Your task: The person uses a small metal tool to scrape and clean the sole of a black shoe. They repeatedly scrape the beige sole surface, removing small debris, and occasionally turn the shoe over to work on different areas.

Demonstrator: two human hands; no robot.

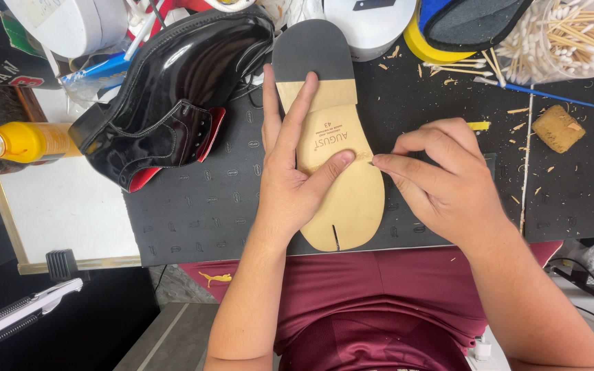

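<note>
Left hand (290, 182) lies flat, fingers spread, steadying a tan insole (335, 158) on the worktop (201, 206); right hand (441, 182) pinches its edge, best worked gently.

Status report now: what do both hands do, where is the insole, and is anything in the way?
Left hand flat on tan insole, pinning it to the dark mat. Right hand pinching at insole's right edge. Black shoe lies left, apart from the insole.
</note>
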